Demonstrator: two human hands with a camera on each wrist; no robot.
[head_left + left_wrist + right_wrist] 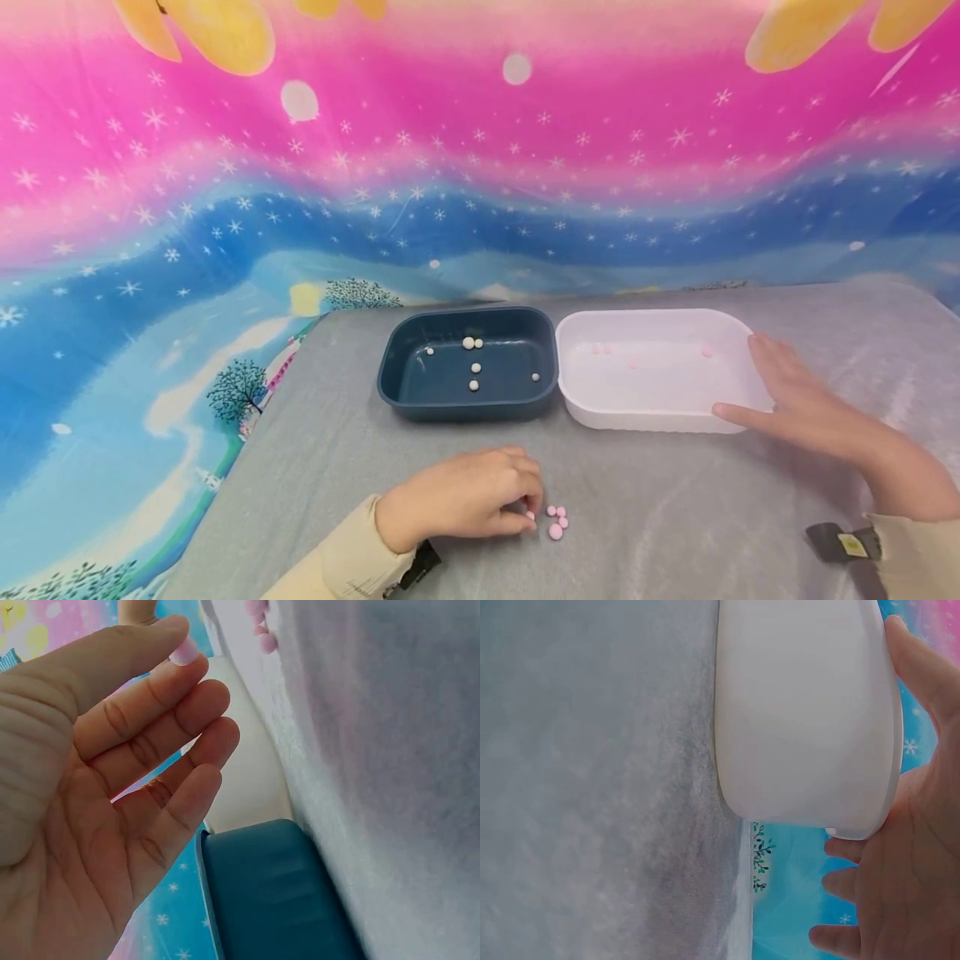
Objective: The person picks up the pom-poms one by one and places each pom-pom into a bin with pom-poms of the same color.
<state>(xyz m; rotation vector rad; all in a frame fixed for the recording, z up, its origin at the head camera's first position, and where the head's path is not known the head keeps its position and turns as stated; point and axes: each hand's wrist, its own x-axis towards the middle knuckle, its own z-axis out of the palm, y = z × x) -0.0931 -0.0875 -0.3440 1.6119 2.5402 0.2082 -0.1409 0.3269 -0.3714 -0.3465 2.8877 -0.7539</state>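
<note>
Left hand (468, 496) of mine pinches a pink ball (184, 653) between thumb and forefinger, just beside a loose pink cluster (562, 522) on the grey-covered desk (300, 500). Fingers extended, my right hand (802, 404) touches the white tray (652, 419). I'd judge the work partway: pink balls (707, 352) lie inside there, white balls (476, 367) in the adjoining dark tray (465, 412); the cluster remains out, tray walls intervening. Behind hangs a snowflake backdrop (480, 167).

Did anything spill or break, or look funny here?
No, nothing really stands out. The dark blue tray and white tray stand upright side by side, with no cracks showing. Some pink balls lie outside them on the gray cloth, but bunched beside the left hand, so they don't look spilled.
</note>
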